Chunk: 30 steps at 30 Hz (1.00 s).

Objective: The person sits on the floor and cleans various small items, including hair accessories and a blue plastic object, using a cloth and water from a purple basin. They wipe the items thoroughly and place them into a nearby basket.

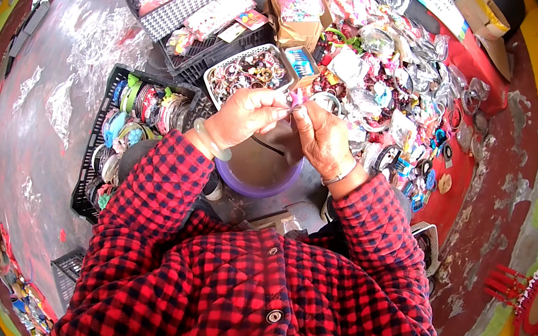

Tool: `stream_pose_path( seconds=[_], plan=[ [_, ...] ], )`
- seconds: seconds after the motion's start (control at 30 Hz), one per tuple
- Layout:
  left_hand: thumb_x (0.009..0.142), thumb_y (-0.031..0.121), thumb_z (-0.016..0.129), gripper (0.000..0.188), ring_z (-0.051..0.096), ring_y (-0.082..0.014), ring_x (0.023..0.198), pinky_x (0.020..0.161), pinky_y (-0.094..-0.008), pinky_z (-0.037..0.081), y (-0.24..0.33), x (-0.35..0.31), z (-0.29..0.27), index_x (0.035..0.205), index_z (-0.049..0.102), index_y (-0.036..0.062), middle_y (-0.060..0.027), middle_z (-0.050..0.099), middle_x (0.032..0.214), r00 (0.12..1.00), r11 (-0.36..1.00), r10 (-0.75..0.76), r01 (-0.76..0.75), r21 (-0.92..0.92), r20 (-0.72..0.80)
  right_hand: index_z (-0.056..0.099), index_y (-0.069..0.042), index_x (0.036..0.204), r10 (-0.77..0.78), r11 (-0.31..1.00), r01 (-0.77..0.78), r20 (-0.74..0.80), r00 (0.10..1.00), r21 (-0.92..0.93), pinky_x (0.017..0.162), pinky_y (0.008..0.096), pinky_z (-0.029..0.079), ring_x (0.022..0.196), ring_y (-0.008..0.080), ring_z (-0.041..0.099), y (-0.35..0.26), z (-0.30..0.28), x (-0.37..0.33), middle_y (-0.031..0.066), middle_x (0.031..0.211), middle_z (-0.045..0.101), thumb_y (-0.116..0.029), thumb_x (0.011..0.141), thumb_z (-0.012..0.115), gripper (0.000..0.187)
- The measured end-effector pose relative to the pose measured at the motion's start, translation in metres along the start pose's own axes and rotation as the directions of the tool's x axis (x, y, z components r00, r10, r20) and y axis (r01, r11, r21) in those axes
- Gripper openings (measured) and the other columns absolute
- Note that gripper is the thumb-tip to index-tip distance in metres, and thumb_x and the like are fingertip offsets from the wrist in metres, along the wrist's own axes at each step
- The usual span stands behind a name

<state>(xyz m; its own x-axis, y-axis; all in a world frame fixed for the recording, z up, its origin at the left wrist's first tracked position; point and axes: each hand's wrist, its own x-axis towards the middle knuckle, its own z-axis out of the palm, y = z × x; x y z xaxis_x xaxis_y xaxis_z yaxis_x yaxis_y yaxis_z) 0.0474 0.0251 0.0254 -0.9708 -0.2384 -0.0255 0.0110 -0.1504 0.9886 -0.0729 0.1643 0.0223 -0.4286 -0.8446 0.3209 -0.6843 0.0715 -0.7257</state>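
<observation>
My left hand (247,118) and my right hand (325,140) meet in front of me above a purple basin (259,191). Both pinch a small pink item (297,96) between thumb and fingers; its exact kind is too small to make out. Brownish water (252,166) fills the basin, and a thin dark strip (268,146) shows below my hands. Just beyond my left hand sits a white basket (209,83) full of small hair ties and trinkets. A small blue box (301,62) stands beside that basket, beyond my fingertips.
At left, a black crate (82,186) holds headbands and hair ornaments. Farther back are a grey crate (192,7) of packets and a cardboard box (299,33). A broad heap of bagged accessories (391,82) covers a red cloth (484,78) at right.
</observation>
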Motion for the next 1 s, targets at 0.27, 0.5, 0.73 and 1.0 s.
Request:
stream_pose_path(
  seconds=[0.27,0.5,0.73,1.0],
  plan=[
    [0.089,0.010,0.050,0.013,0.039,-0.0030,0.053,0.046,-0.0175,0.031,-0.005,0.000,-0.002,0.093,0.058,0.0008,0.0042,0.046,0.062,0.998,0.997,-0.035,0.031,0.078,0.057,0.056,-0.007,0.076,0.096,0.995,-0.096,-0.031,0.995,0.006,0.050,0.0433,0.043,0.056,0.0369,0.055,-0.005,0.002,-0.001,0.0161,0.060,0.056,-0.030,0.091,0.043,0.030],
    [0.091,0.015,0.048,0.018,0.046,-0.0045,0.058,0.051,-0.0184,0.037,-0.009,0.002,0.004,0.101,0.056,0.0021,-0.0005,0.055,0.071,0.976,0.984,-0.177,0.173,0.041,0.126,0.057,-0.007,0.077,0.172,0.980,-0.182,-0.117,0.978,-0.085,0.054,0.0434,0.045,0.061,0.0390,0.057,0.000,0.009,0.002,0.0181,0.065,0.058,-0.030,0.091,0.044,0.030],
    [0.091,0.020,0.049,0.026,0.050,-0.0071,0.063,0.059,-0.0201,0.040,-0.004,-0.001,-0.003,0.103,0.055,-0.0028,-0.0011,0.054,0.069,0.992,0.971,-0.101,0.115,-0.209,0.076,0.061,-0.003,0.075,0.413,0.869,-0.264,-0.322,0.852,0.418,0.053,0.0252,0.040,0.056,0.0057,0.045,0.022,-0.011,0.013,0.0004,0.061,0.055,-0.029,0.092,0.047,0.035],
    [0.092,0.014,0.047,0.020,0.041,-0.0056,0.057,0.052,-0.0205,0.035,-0.013,0.002,0.004,0.100,0.058,-0.0013,0.0026,0.046,0.065,0.998,0.998,-0.023,0.027,-0.063,0.064,0.057,-0.007,0.080,0.264,0.963,-0.259,-0.056,0.963,0.079,0.054,0.0370,0.044,0.057,0.0265,0.058,0.007,-0.009,0.007,0.0097,0.063,0.058,-0.030,0.092,0.042,0.029]
  ],
)
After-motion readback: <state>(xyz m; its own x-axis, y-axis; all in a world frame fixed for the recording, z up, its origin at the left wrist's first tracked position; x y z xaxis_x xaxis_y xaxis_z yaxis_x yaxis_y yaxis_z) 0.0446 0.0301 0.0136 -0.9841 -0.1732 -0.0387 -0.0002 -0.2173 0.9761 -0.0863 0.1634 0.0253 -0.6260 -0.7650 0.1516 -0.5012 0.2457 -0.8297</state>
